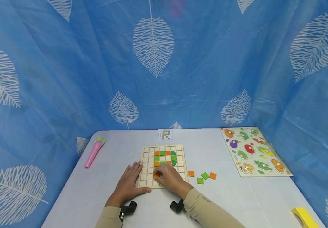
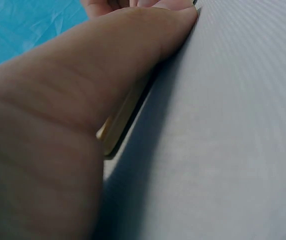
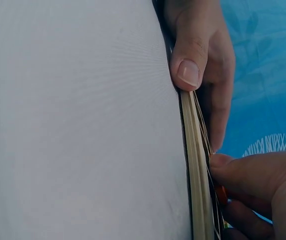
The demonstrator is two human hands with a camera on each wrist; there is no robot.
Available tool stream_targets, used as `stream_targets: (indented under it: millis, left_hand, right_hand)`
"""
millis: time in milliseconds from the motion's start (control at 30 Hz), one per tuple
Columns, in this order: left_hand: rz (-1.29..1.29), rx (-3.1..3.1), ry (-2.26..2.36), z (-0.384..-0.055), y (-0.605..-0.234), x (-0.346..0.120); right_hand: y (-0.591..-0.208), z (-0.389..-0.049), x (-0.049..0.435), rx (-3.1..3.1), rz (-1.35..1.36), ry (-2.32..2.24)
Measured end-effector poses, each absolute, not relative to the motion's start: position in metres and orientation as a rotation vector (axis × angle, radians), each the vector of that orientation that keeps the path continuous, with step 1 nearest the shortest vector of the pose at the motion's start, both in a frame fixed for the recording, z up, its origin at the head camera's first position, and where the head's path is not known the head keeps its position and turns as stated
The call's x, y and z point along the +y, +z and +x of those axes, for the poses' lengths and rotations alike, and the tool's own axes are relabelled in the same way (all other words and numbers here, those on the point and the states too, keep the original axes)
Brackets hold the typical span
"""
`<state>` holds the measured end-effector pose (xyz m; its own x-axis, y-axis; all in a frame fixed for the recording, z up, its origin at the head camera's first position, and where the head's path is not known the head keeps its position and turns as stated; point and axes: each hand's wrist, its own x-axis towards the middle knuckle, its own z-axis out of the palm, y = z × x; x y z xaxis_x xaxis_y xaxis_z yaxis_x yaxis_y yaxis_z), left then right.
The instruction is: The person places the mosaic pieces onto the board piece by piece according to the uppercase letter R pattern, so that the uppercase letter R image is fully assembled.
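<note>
A wooden grid board [image 1: 147, 167] lies on the table, with orange and green square tiles and green rounded tiles [image 1: 174, 163] set in its cells. My left hand [image 1: 129, 181] rests against the board's left side and near corner, its fingers straight and the thumb stretched along the near edge. Over the lower middle of the grid, my right hand [image 1: 170, 178] pinches an orange square tile [image 1: 156, 175], which its fingers partly cover. In the right wrist view, a sliver of that orange tile [image 3: 223, 195] shows beside the right fingertips, close to the board.
Loose orange and green tiles [image 1: 205, 175] lie right of the board. Behind it is a small pattern card [image 1: 165, 134]. A pink toy microphone [image 1: 94, 153] lies at left, a vegetable puzzle board [image 1: 255, 152] at far right, and a yellow block [image 1: 304, 217] by the right edge.
</note>
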<state>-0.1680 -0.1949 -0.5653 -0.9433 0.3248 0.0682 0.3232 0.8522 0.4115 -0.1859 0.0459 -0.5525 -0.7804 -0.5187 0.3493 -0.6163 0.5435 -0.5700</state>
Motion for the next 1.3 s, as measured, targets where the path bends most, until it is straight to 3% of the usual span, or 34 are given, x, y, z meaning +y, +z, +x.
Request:
stream_targets:
  millis: [1300]
  left_hand:
    - [0.545, 3.035, 0.650, -0.167, -0.566, -0.196]
  right_hand:
    - [-0.550, -0.179, 0.058, -2.590, 0.905, 1.225]
